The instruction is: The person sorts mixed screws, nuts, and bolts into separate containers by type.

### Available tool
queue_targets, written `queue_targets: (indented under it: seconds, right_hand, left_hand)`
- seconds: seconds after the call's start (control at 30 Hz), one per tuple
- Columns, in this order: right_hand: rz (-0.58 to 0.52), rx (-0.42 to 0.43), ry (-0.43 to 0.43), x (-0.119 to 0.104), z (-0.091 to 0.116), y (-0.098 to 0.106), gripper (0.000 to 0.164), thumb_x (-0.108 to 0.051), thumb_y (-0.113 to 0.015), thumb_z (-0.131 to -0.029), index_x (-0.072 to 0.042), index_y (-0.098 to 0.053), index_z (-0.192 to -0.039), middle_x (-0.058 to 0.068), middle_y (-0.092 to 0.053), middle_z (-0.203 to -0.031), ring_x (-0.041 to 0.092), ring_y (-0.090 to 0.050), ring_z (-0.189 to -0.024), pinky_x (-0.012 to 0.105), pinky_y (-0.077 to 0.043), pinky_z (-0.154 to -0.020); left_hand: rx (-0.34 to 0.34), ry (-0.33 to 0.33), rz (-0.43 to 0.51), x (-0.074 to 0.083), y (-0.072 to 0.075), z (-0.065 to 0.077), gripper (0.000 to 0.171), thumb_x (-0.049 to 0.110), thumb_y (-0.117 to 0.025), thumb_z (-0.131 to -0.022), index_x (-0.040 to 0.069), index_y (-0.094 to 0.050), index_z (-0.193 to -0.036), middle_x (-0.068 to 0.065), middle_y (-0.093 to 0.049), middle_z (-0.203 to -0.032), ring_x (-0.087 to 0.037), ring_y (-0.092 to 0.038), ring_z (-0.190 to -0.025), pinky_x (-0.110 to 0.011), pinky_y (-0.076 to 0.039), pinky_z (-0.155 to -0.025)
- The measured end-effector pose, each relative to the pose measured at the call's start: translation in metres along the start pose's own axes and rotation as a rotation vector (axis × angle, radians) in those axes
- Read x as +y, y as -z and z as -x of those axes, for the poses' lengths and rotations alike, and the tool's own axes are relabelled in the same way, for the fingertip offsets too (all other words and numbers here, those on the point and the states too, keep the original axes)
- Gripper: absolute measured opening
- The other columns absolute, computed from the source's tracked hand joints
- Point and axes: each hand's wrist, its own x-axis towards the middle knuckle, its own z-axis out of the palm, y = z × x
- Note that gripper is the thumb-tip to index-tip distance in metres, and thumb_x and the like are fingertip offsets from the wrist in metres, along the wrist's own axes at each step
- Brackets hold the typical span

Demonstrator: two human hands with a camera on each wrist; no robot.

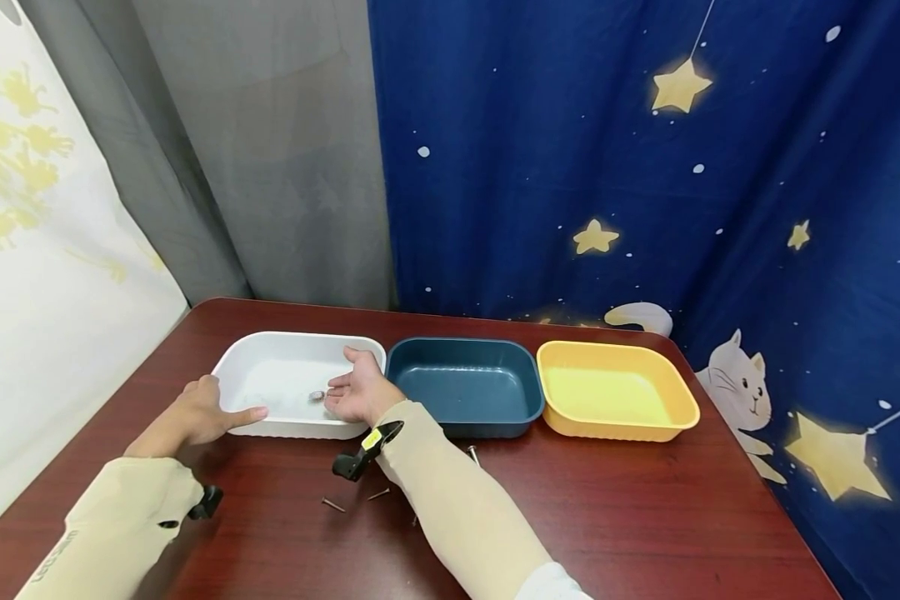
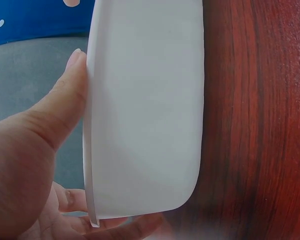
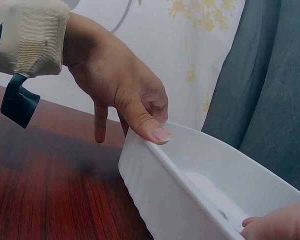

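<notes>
A white plastic tray (image 1: 292, 423) stands at the left of the table. My left hand (image 1: 201, 410) grips its near left corner, the thumb on the rim and the other fingers outside the wall. In the left wrist view that thumb (image 2: 65, 95) lies along the rim. My right hand (image 1: 358, 392) is inside the tray at its right end, palm turned up and fingers loosely extended. Beside its fingertips a small pile of shiny metal pieces (image 1: 317, 396) lies on the tray floor, too small to tell their kind. Only part of the right hand (image 3: 280, 222) shows in the right wrist view.
A dark blue tray (image 1: 465, 429) and a yellow tray (image 1: 615, 432) stand in a row right of the white one. On the table (image 1: 645, 517) lie several screws, among them one screw (image 1: 333, 504) in front and another screw (image 1: 472, 455) near the right forearm. Curtains hang behind.
</notes>
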Motion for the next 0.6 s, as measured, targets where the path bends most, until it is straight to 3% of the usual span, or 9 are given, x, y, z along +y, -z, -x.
queue_targets:
  seconds: [0.27, 0.43, 0.6]
  right_hand:
    - [-0.006, -0.027, 0.01, 0.001, 0.002, 0.001, 0.076, -0.036, -0.052, -0.097, 0.023, -0.027, -0.138, 0.034, -0.02, -0.15, 0.042, -0.018, -0.142, 0.044, -0.017, -0.116]
    - [-0.014, -0.059, 0.031, 0.0, 0.006, 0.003, 0.069, -0.034, -0.052, -0.097, 0.02, -0.034, -0.135, 0.035, -0.033, -0.144, 0.043, -0.028, -0.138, 0.044, -0.024, -0.114]
    - [0.009, -0.163, 0.028, -0.003, 0.012, 0.006, 0.063, -0.035, -0.046, -0.1, 0.017, -0.039, -0.134, 0.032, -0.043, -0.138, 0.041, -0.037, -0.134, 0.043, -0.03, -0.111]
  left_hand:
    - [0.009, -0.003, 0.002, 0.002, 0.0, 0.002, 0.117, 0.062, -0.073, -0.076, -0.033, -0.023, -0.122, -0.051, -0.035, -0.117, -0.055, -0.045, -0.103, -0.061, -0.044, -0.087]
    - [0.009, -0.008, -0.001, 0.003, 0.0, 0.002, 0.117, 0.063, -0.072, -0.076, -0.033, -0.024, -0.121, -0.05, -0.037, -0.114, -0.054, -0.046, -0.102, -0.061, -0.043, -0.087]
    - [0.001, 0.006, -0.011, 0.003, 0.002, 0.002, 0.116, 0.062, -0.072, -0.077, -0.033, -0.022, -0.122, -0.05, -0.037, -0.114, -0.054, -0.045, -0.102, -0.061, -0.044, -0.087]
